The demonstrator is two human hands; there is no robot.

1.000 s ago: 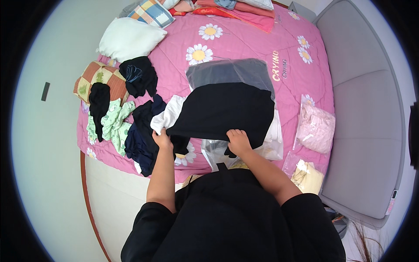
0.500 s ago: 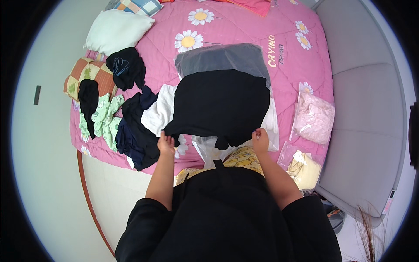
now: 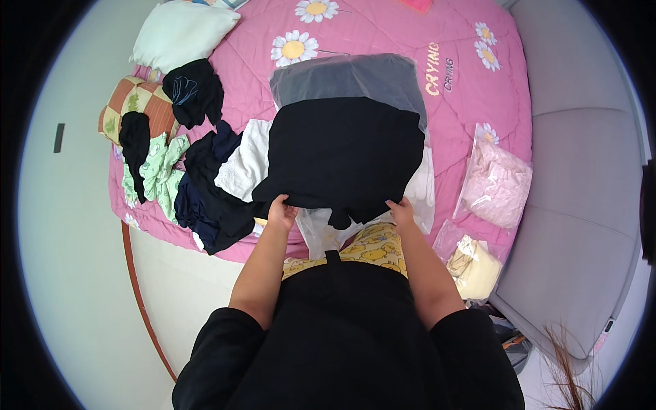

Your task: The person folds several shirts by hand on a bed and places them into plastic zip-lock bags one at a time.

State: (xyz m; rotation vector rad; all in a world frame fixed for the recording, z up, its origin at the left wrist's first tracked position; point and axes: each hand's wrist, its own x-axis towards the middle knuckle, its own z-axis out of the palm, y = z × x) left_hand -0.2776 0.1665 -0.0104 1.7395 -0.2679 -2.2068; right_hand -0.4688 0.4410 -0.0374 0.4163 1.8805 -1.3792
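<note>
A black garment (image 3: 345,150) lies spread out in front of me, its exact kind not plain. My left hand (image 3: 281,212) is closed on its near edge toward the left corner. At the right part of that edge, my right hand (image 3: 401,210) pinches the cloth between thumb and fingers. A short bunched piece of the garment hangs between the hands. Beneath it, a clear plastic bag with dark grey cloth (image 3: 348,78) sticks out at the far side. White cloth in clear plastic (image 3: 421,191) shows beyond the right edge.
A white garment (image 3: 242,164) adjoins the left edge, beside heaped dark clothes (image 3: 212,198) and a green patterned garment (image 3: 162,167). Two bagged garments, pink (image 3: 497,181) and cream (image 3: 473,268), lie right. Pillows (image 3: 181,37) sit far left; a grey padded headboard (image 3: 581,178) bounds the bed's right.
Both hands have moved inward along the garment's near edge, the left one to the right and the right one slightly left. The left hand now grips farther from the corner; the view has shifted slightly.
</note>
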